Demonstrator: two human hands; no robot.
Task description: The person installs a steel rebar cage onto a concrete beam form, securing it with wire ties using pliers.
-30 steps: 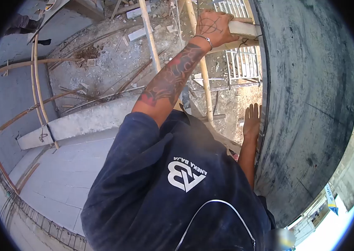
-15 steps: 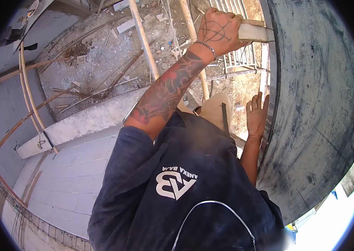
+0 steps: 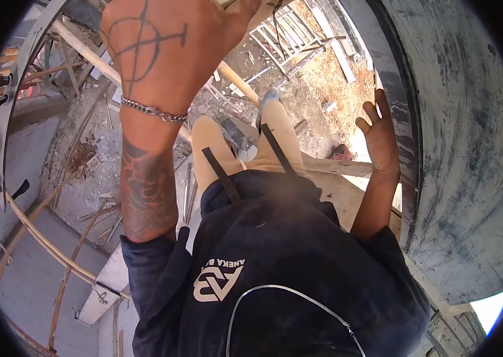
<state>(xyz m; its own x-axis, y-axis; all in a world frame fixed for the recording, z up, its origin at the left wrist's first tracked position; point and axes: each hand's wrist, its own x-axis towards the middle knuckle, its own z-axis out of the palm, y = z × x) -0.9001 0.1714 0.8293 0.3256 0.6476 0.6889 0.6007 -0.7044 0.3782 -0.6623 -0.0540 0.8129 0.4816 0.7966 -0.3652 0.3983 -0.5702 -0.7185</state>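
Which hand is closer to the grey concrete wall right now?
The right. The right hand is spread open against the edge of the grey concrete wall. The left hand is raised well away from it, close to the camera, fingers closed around something at the top of the picture.

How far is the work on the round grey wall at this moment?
Done: the curved grey wall looks fully coated, though streaky. In hand: the right hand lies open on its edge; the left hand is raised near the camera, its grip hidden. Left: probably smoothing the streaks.
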